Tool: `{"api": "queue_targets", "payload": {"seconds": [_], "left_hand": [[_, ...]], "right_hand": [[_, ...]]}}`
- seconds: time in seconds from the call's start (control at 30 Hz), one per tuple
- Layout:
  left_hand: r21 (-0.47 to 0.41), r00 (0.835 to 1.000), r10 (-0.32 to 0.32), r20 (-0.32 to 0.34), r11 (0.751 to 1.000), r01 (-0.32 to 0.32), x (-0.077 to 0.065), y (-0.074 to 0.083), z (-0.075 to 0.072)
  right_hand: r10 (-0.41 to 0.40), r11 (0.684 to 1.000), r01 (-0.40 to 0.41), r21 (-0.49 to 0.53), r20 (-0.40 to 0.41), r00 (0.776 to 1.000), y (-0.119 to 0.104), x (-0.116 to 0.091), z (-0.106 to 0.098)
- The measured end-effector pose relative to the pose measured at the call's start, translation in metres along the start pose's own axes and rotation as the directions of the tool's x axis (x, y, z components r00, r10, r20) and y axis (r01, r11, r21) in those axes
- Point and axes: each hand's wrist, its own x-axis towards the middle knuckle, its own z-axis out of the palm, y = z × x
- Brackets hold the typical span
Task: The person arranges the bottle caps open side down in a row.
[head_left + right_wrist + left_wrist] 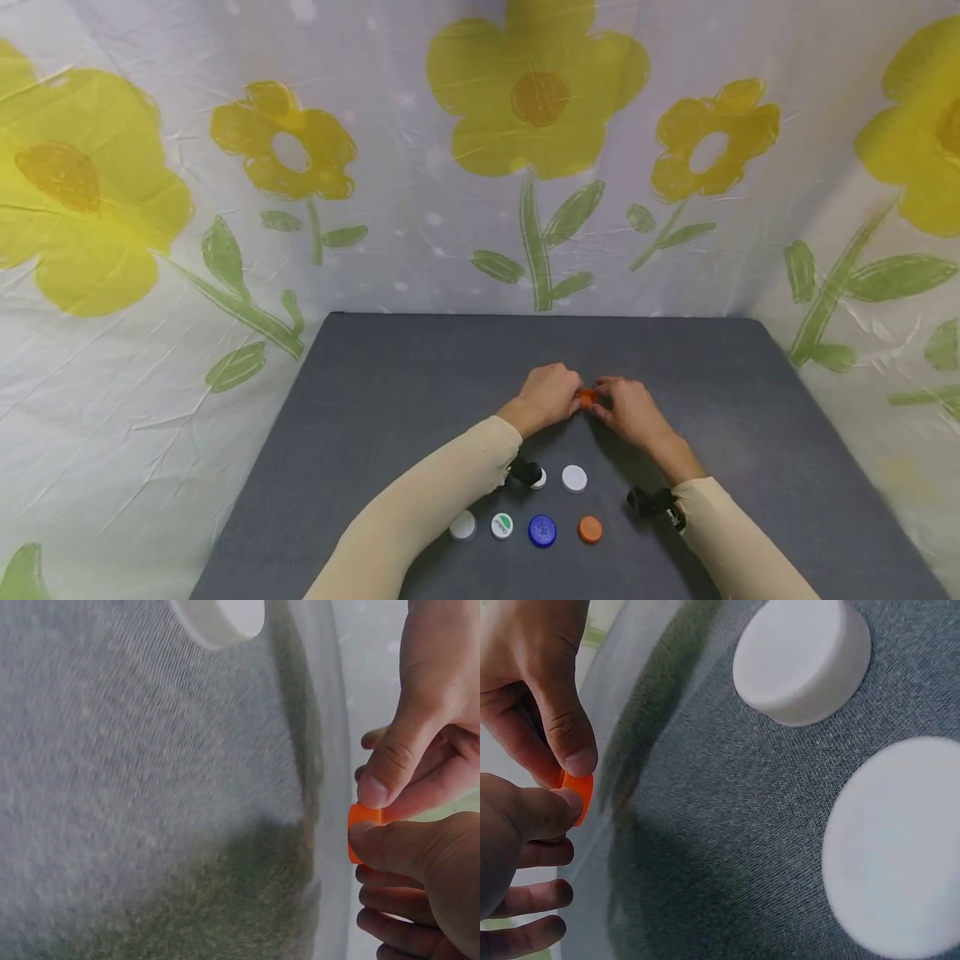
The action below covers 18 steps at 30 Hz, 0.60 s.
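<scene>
Over the far middle of the table, both hands meet at a small orange bottle cap [587,398]. My left hand [551,392] pinches the cap from the left side with thumb and fingers. From the right, my right hand [630,408] pinches it too. In the left wrist view the cap [586,793] shows edge-on between the two thumbs, partly covered by them. The right wrist view also has the cap [365,814] held between the fingertips, raised above the table surface.
Nearer the body lie several caps: a white cap [574,478], another white one partly behind the left wrist camera, a whitish cap [462,525] by the left sleeve, a white-and-green cap [502,526], a blue cap [542,531] and a second orange cap [590,529]. Flowered curtains [405,233] surround the grey table [420,367].
</scene>
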Motion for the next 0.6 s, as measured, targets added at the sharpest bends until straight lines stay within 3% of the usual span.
{"api": "queue_targets", "payload": {"seconds": [0.4,0.6], "left_hand": [[0.005,0.998,0.050,-0.037,0.999,-0.050,-0.023,-0.007,-0.014],[0.051,0.997,0.068,-0.048,0.997,-0.066,-0.032,-0.008,-0.021]], "right_hand": [[-0.039,0.999,0.039,0.009,-0.011,0.999,-0.018,-0.003,-0.005],[-0.069,0.998,0.069,0.000,-0.029,0.997,-0.029,-0.006,-0.009]]}}
